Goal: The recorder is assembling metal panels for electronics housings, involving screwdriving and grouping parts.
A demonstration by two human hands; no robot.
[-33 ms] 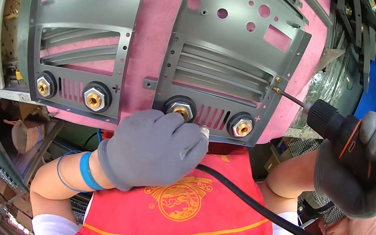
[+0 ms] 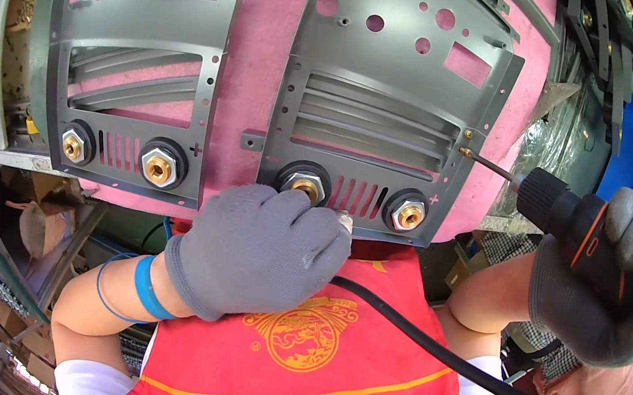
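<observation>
Nothing's really budged since the last frame. Right hand [image 2: 603, 327] has fingers wrapped round the driver [image 2: 575, 227], bit [image 2: 494, 168] reaching the panel [image 2: 392, 70] left of them. Left hand [image 2: 261, 251] is curled, panel just past its fingers; can't tell if they're gripping anything.

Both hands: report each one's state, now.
Left hand: curled at the lower edge of the right grey panel; whether it grips anything cannot be told.
Right hand: closed, holding the black power driver.
</observation>
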